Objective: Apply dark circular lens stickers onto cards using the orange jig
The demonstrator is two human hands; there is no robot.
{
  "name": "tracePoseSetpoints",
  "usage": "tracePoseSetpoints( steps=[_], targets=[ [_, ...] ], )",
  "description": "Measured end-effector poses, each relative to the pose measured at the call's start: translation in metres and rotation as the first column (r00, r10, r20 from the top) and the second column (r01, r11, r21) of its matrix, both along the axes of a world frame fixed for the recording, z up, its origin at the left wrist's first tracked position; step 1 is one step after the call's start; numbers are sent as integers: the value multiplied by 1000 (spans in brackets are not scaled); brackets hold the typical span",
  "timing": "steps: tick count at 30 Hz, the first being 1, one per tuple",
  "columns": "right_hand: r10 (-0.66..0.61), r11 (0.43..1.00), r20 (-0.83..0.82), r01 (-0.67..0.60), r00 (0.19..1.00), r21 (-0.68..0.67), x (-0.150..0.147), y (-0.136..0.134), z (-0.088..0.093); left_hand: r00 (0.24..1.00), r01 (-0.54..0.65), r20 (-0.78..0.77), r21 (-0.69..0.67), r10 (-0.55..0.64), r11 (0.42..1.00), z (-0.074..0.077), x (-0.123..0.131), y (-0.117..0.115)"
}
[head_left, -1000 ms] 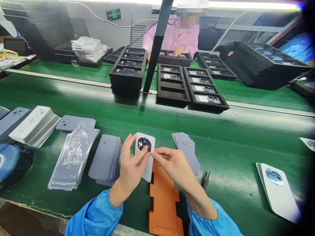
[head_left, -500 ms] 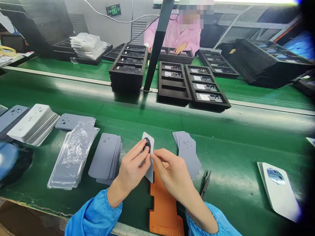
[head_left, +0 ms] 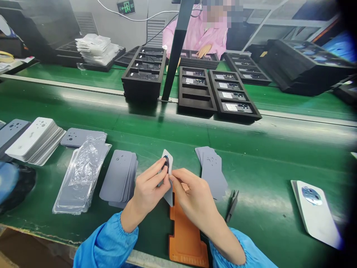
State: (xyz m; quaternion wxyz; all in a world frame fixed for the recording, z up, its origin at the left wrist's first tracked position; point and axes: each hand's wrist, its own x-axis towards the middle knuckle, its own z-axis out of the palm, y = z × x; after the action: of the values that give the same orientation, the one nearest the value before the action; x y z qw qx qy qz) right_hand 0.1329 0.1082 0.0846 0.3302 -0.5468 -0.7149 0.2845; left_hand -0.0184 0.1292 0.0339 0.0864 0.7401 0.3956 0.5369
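A phone back cover (head_left: 169, 197) is held on edge between my hands, light on one face with a dark round camera piece (head_left: 167, 162) near its top. The fingers of my left hand (head_left: 150, 188) close on the cover, with fingertips over the camera piece. My right hand (head_left: 196, 199) pinches the cover's near edge with thumb and forefinger. Just beneath the hands lies an orange holding fixture (head_left: 186, 242), partly hidden by my right hand. Black tweezers (head_left: 232, 206) lie to its right. Grey cover-shaped sheets (head_left: 213, 171) are fanned out behind my right hand.
On the left are a grey sheet stack (head_left: 118, 175), a plastic-wrapped stack (head_left: 80, 178) and a white stack (head_left: 30, 139). White back covers (head_left: 318, 216) lie far right. Across the bench stand black trays (head_left: 234, 95) of phone parts and an upright post (head_left: 175, 56). A person in pink (head_left: 195, 37) sits opposite.
The view has shifted slightly. The cover is turned a little more edge-on, while both hands keep nearly the same grip.
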Motion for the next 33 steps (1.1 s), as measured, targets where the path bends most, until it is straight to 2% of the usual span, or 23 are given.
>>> tracePoseSetpoints(
  steps=[7, 19, 28, 33],
  targets=[
    [1, 1000, -2, -1, 1000, -31, 1, 0, 2, 1000, -18, 12, 16, 17, 1000, 0, -1, 0],
    [5, 999, -20, -6, 1000, -36, 3, 0, 2, 998, 24, 59, -87, -18, 996, 1, -1, -1],
    [-19, 1000, 2, 19, 1000, 19, -4, -1, 3, 999, -11, 47, 12, 10, 1000, -2, 0, 0],
    [-18, 1000, -6, 18, 1000, 6, -5, -2, 2, 999, -23, 37, 10, 23, 1000, -1, -1, 0]
  ],
)
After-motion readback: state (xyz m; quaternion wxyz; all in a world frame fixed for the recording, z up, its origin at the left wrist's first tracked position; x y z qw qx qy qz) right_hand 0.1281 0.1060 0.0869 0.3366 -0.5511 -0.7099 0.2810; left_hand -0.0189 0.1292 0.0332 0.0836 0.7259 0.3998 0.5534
